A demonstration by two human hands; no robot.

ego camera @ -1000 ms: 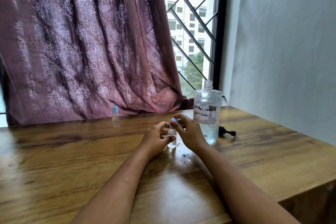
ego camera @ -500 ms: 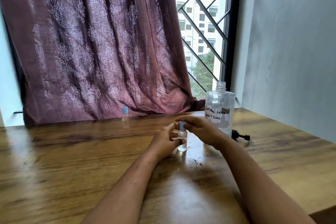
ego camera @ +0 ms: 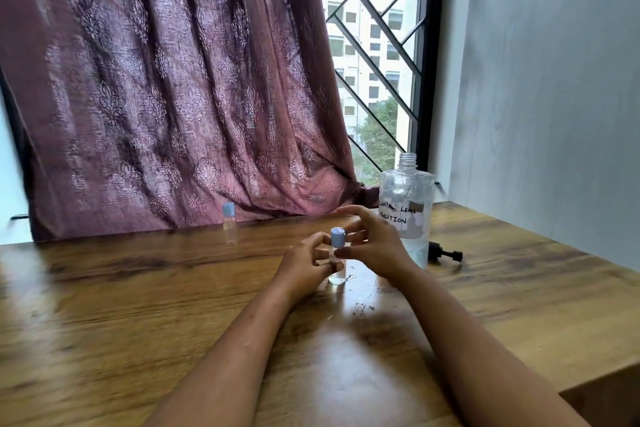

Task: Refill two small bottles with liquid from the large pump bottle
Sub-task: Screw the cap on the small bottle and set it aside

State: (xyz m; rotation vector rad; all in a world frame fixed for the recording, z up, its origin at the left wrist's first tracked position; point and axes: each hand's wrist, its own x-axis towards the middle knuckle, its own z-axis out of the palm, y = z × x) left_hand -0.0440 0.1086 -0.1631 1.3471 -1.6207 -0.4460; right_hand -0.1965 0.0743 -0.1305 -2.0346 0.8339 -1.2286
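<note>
A small clear bottle (ego camera: 337, 277) with a blue cap (ego camera: 337, 237) stands upright on the wooden table (ego camera: 138, 305), centre. My left hand (ego camera: 304, 267) grips its body from the left. From the right, my right hand (ego camera: 377, 246) pinches the cap between thumb and a finger, its other fingers spread above. Just behind my right hand stands the large clear bottle (ego camera: 407, 198) with a handwritten label. Its neck is open and liquid fills its lower part. A second small bottle (ego camera: 229, 229) with a blue cap stands apart at the back left.
The black pump head (ego camera: 445, 253) lies on the table right of the large bottle. Spilled droplets (ego camera: 363, 305) glisten in front of the held bottle. A maroon curtain (ego camera: 156, 97) hangs behind, a wall (ego camera: 554, 80) stands at the right, and the table's right edge drops off.
The view has shifted so everything sits slightly right and lower. My right hand's fingers have spread and turned around the blue cap. My left hand still holds the small bottle in place.
</note>
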